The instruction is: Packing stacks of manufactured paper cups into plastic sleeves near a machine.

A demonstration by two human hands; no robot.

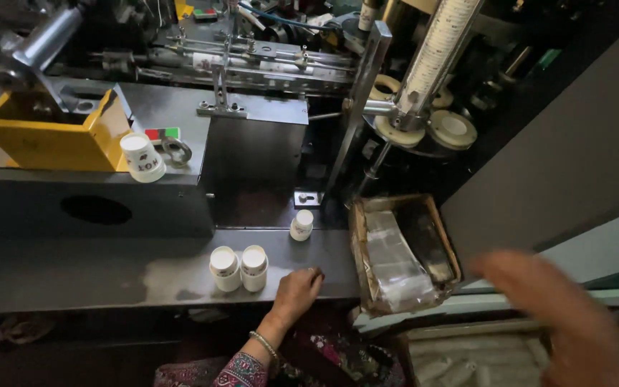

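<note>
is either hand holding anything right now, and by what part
Nothing visibly held. The left hand rests knuckles-down on the grey ledge beside two paper cups; the right hand is too blurred to tell.

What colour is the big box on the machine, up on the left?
Yellow. The box shows best in the head view, its only view.

Dim workshop light, deep shadows below, glare on steel, right hand [560, 322] motion-blurred

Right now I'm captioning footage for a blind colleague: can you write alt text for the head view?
A person's left hand rests on a dark metal machine ledge beside two upside-down white paper cups, while the right hand blurs at lower right. A third small cup stands further back, a fourth cup by a yellow box, and a tray of plastic sleeves sits right.
</note>
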